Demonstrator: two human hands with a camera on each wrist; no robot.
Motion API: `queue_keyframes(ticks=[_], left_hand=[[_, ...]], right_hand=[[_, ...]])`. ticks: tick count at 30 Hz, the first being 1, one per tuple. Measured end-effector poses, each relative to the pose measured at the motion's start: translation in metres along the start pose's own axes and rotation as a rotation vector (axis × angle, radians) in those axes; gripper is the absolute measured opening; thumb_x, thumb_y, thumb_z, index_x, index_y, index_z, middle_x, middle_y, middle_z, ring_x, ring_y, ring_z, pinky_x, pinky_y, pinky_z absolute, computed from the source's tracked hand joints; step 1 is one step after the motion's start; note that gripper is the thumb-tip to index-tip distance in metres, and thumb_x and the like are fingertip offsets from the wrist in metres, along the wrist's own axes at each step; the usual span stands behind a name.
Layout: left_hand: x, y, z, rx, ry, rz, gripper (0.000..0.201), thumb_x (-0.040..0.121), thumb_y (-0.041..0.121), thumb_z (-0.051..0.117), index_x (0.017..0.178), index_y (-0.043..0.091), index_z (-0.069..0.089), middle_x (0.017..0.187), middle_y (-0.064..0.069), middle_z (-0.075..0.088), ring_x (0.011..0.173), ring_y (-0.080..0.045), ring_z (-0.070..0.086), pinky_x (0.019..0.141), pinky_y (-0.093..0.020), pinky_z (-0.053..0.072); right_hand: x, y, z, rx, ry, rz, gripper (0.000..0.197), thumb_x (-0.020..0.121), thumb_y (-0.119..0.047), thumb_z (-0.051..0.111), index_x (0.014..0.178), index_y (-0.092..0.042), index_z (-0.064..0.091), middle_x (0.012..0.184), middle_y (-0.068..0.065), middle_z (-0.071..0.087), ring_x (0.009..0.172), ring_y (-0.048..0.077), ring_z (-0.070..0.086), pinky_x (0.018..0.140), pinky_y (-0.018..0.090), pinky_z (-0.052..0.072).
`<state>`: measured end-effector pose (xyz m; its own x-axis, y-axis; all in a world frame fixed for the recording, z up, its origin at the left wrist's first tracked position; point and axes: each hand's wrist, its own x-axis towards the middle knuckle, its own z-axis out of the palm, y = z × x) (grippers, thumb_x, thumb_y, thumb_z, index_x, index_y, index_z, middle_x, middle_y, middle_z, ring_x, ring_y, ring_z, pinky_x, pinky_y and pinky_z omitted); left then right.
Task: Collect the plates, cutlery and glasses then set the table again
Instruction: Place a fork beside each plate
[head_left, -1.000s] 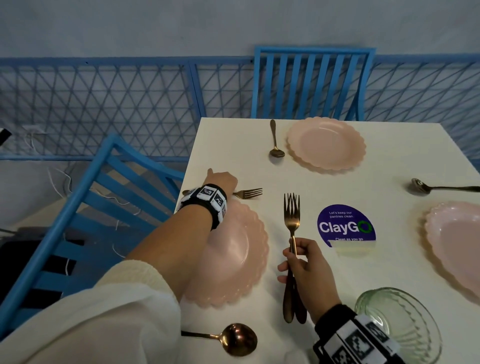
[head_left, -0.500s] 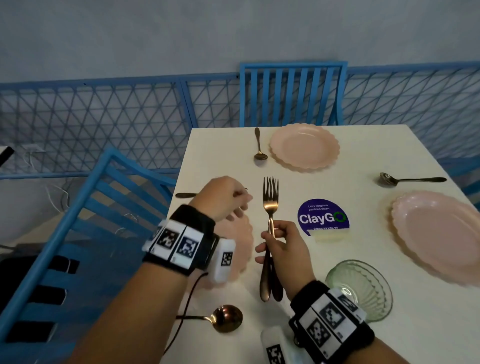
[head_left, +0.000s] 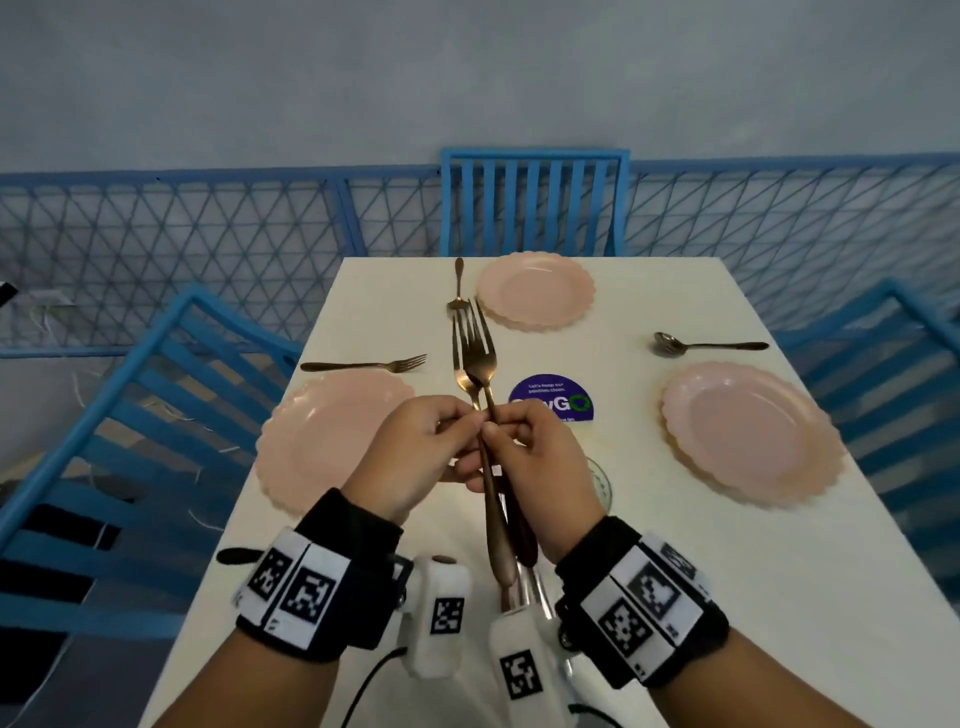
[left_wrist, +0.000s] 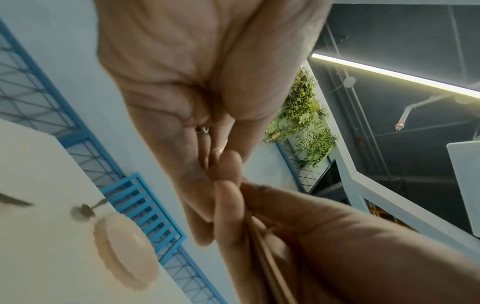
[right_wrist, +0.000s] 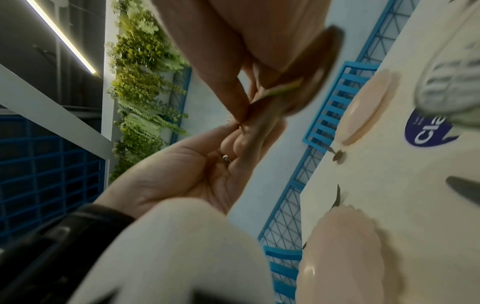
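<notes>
Two copper forks (head_left: 475, 358) stand upright over the middle of the white table (head_left: 649, 545), tines up. My right hand (head_left: 506, 441) grips their handles (right_wrist: 311, 67). My left hand (head_left: 457, 423) meets it from the left and pinches the necks of the forks between thumb and fingers. One more fork (head_left: 363, 365) lies flat just beyond the left pink plate (head_left: 322, 431). A far pink plate (head_left: 535, 288) has a spoon (head_left: 458, 286) at its left. The right pink plate (head_left: 748, 431) has a spoon (head_left: 706, 344) beyond it. A green glass bowl (head_left: 602, 480) is mostly hidden behind my right hand.
Blue slatted chairs stand at the left (head_left: 130, 415), far (head_left: 535, 202) and right (head_left: 883, 364) sides, with a blue mesh fence (head_left: 208, 249) behind. A round purple sticker (head_left: 558, 400) marks the table's middle. A dark spoon handle (head_left: 234, 555) lies near the front left edge.
My left hand has let go of the fork by the left plate and crossed over to the forks in my right hand. The right hand has lifted them higher.
</notes>
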<state>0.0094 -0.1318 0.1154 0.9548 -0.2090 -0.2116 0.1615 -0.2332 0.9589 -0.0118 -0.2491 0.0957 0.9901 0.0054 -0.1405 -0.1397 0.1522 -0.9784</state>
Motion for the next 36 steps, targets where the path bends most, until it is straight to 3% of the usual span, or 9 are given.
queue_keyframes(ticks=[5,11,14,18,23,27,31,34,36], left_hand=[[-0.001,0.013,0.062,-0.022,-0.056,0.042,0.020,0.096,0.009,0.048,0.082,-0.001,0.057,0.058,-0.005,0.052,0.045,-0.008,0.054,0.052,-0.021,0.056],[0.013,0.025,0.130,-0.039,-0.162,0.011,0.026,0.097,0.011,0.044,0.073,0.011,0.056,0.074,-0.005,0.068,0.053,-0.009,0.067,0.051,-0.015,0.055],[0.021,0.018,0.159,0.023,-0.200,-0.023,0.027,0.097,0.010,0.043,0.073,0.010,0.054,0.072,-0.006,0.067,0.048,-0.005,0.065,0.050,-0.015,0.053],[0.027,0.001,0.186,0.122,-0.238,-0.074,0.029,0.097,0.010,0.044,0.070,0.010,0.054,0.071,-0.006,0.067,0.052,-0.011,0.065,0.051,-0.017,0.054],[0.028,-0.013,0.197,0.180,-0.252,-0.134,0.027,0.096,0.011,0.045,0.071,0.009,0.055,0.069,-0.004,0.068,0.045,-0.005,0.064,0.051,-0.018,0.055],[0.030,-0.014,0.198,0.220,-0.266,-0.142,0.026,0.096,0.011,0.046,0.072,0.011,0.056,0.071,-0.003,0.069,0.050,-0.008,0.065,0.052,-0.017,0.056],[0.032,-0.012,0.200,0.236,-0.281,-0.147,0.028,0.096,0.011,0.044,0.070,0.010,0.054,0.072,-0.005,0.068,0.055,-0.013,0.065,0.052,-0.017,0.055],[0.033,-0.012,0.201,0.244,-0.295,-0.150,0.029,0.097,0.011,0.043,0.069,0.011,0.054,0.072,-0.005,0.068,0.058,-0.016,0.065,0.054,-0.018,0.054],[0.034,-0.013,0.200,0.246,-0.304,-0.156,0.030,0.097,0.012,0.044,0.069,0.011,0.054,0.072,-0.005,0.068,0.057,-0.015,0.065,0.055,-0.020,0.055]], right_hand=[[-0.019,-0.014,-0.069,-0.117,-0.003,-0.021,0.008,0.093,-0.006,0.051,0.086,-0.011,0.052,0.073,0.012,0.066,0.056,0.017,0.067,0.053,0.031,0.057],[-0.016,-0.019,-0.171,-0.471,0.186,-0.047,0.003,0.090,-0.008,0.055,0.088,-0.008,0.057,0.072,0.003,0.057,0.053,0.007,0.059,0.050,0.020,0.054],[-0.006,0.003,-0.222,-0.767,0.198,0.022,0.005,0.089,-0.012,0.057,0.092,-0.009,0.059,0.073,-0.002,0.058,0.057,0.010,0.056,0.061,0.025,0.053],[-0.003,0.042,-0.267,-1.232,0.002,0.138,0.010,0.088,-0.017,0.060,0.093,-0.010,0.063,0.092,0.010,0.068,0.073,0.017,0.056,0.081,0.030,0.047],[-0.004,0.060,-0.291,-1.510,-0.189,0.268,0.020,0.093,-0.017,0.049,0.107,-0.011,0.062,0.110,0.009,0.062,0.106,0.025,0.056,0.090,0.029,0.042],[-0.005,0.065,-0.299,-1.535,-0.164,0.269,0.017,0.093,-0.014,0.046,0.102,-0.008,0.059,0.094,0.005,0.042,0.092,0.023,0.050,0.076,0.027,0.035],[-0.007,0.071,-0.303,-1.487,-0.147,0.162,0.016,0.089,-0.010,0.052,0.104,-0.009,0.058,0.103,0.009,0.049,0.090,0.024,0.047,0.073,0.025,0.035],[-0.003,0.074,-0.300,-1.534,-0.157,0.150,0.012,0.088,-0.009,0.052,0.098,-0.011,0.057,0.094,0.003,0.042,0.083,0.021,0.044,0.065,0.025,0.032],[-0.001,0.075,-0.303,-1.583,-0.137,0.150,0.016,0.089,-0.009,0.049,0.101,-0.011,0.058,0.091,0.002,0.041,0.081,0.020,0.042,0.069,0.025,0.032]])
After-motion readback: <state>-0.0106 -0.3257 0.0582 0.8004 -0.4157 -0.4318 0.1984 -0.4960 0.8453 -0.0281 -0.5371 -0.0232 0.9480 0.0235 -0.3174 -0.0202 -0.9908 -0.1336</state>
